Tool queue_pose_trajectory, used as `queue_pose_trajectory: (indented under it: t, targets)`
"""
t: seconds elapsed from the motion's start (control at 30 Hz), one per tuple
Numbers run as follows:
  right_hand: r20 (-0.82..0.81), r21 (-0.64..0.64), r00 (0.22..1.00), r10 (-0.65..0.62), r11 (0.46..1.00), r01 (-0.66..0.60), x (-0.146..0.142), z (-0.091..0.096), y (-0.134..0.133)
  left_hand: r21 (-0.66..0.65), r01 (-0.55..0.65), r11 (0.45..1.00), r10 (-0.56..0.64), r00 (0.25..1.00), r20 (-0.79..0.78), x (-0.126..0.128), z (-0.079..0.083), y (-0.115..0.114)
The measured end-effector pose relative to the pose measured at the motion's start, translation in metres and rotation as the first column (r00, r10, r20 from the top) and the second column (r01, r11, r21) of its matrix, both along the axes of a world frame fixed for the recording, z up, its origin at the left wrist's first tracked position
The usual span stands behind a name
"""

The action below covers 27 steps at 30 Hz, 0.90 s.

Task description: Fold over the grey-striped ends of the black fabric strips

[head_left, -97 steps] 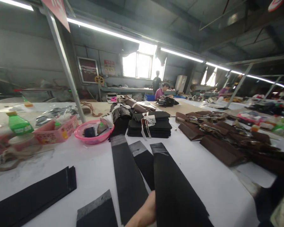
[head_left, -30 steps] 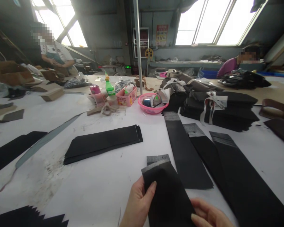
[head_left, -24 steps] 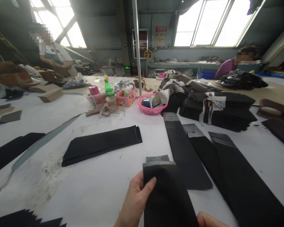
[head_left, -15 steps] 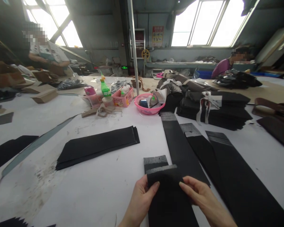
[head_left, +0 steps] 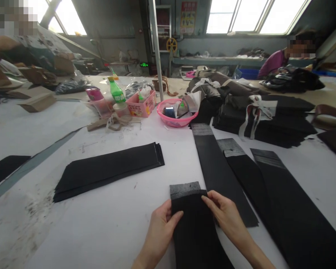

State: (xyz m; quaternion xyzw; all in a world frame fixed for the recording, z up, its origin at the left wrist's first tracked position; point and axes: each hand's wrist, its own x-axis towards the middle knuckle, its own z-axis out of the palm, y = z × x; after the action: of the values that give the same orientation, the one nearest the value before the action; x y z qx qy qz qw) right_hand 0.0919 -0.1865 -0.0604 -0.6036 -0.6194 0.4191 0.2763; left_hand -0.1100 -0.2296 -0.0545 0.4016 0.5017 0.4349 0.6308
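A long black fabric-like panel (head_left: 197, 231) lies between my two hands at the bottom centre. My left hand (head_left: 162, 228) pinches its left edge, thumb on top and fingers behind. At the upper right corner my right hand (head_left: 224, 211) grips it, also thumb on top. The panel's top edge lies over the lower part of a grey-coated end strip (head_left: 186, 188) belonging to another black piece beneath, mostly hidden. To the right lie more black panels (head_left: 221, 168) with greyish ends. A black panel stack (head_left: 109, 168) rests to the left.
Behind my hands stand a pink basin (head_left: 176, 121) with small items, a pink box (head_left: 141, 104) and a green bottle (head_left: 116, 89). A tied black bundle (head_left: 266, 119) sits at right. A metal pole (head_left: 156, 56) rises behind the basin. Two people are across the table.
The panel's top edge has come down onto the grey strip, narrowing the gap. My right hand has moved up and left to the corner. The view has tilted down slightly.
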Motion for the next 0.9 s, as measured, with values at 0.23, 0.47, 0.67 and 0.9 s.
queue_pose_trajectory:
  t: [0.23,0.47,0.67,0.9]
  targets:
    - [0.238,0.056,0.971,0.027,0.998,-0.042,-0.004,-0.002,0.011,0.071,-0.117,0.991,0.136,0.895,-0.426,-0.003,-0.014,0.005]
    - [0.262,0.088,0.965,0.02,0.995,-0.044,-0.004,-0.013,0.012,0.062,-0.087,0.994,0.107,0.77,-0.629,-0.006,-0.024,0.01]
    - [0.231,0.039,0.973,-0.014,0.999,0.005,-0.003,-0.018,0.015,0.012,-0.136,0.991,0.114,0.779,-0.616,-0.007,-0.023,0.016]
    - [0.287,0.011,0.957,-0.042,0.999,0.04,-0.003,-0.02,0.016,-0.07,-0.146,0.987,0.077,0.805,-0.588,-0.007,-0.028,0.021]
